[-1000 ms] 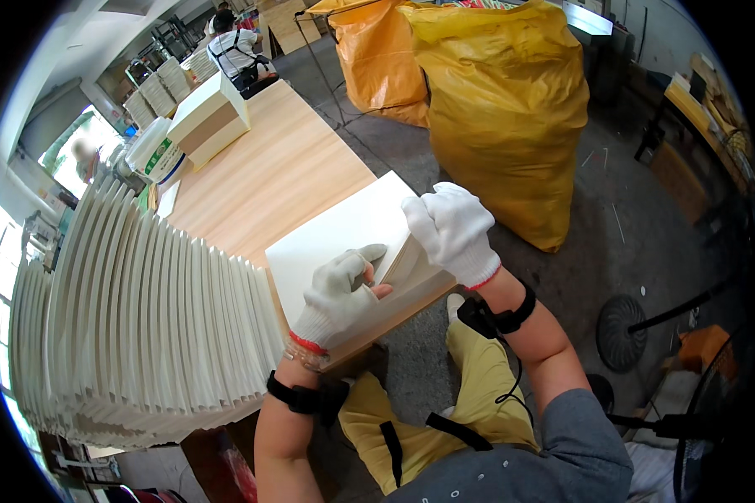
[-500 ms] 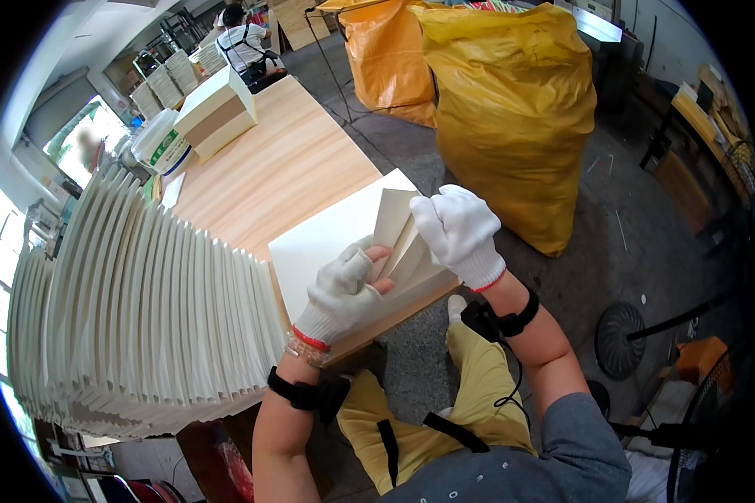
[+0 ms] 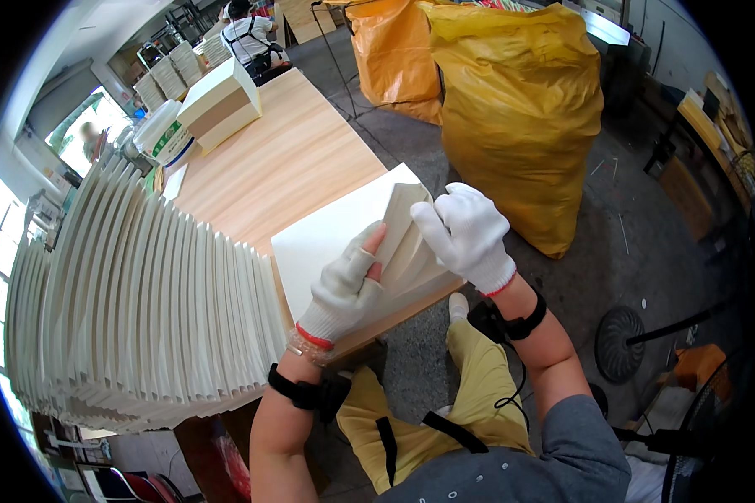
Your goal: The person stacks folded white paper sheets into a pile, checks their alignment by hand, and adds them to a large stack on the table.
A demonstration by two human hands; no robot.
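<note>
A cream folded card piece [image 3: 403, 226] with raised angular sides rests over a white sheet [image 3: 315, 243] at the table's near corner. My left hand [image 3: 344, 289], in a white knit glove with bare fingertips, holds its left side, fingertips along the edge. At the opposite edge my right hand [image 3: 470, 233], fully gloved, is closed with its fingertips pinched against the card. Part of that edge is hidden behind the fingers. A long row of white folded card pieces [image 3: 159, 302] stands packed together left of my left hand.
A cream block-shaped box [image 3: 218, 105] and a white tub [image 3: 164, 134] stand on the wooden table [image 3: 285, 142]'s far end. Beyond the right edge are a big yellow sack [image 3: 520, 126] and an orange sack [image 3: 394, 59]. A person [image 3: 250, 42] sits far off. A round black base [image 3: 621, 344] stands at right.
My left fingertips have straightened and slid up along the card's left edge. My right hand has shifted slightly right and down, still at the card's right edge.
</note>
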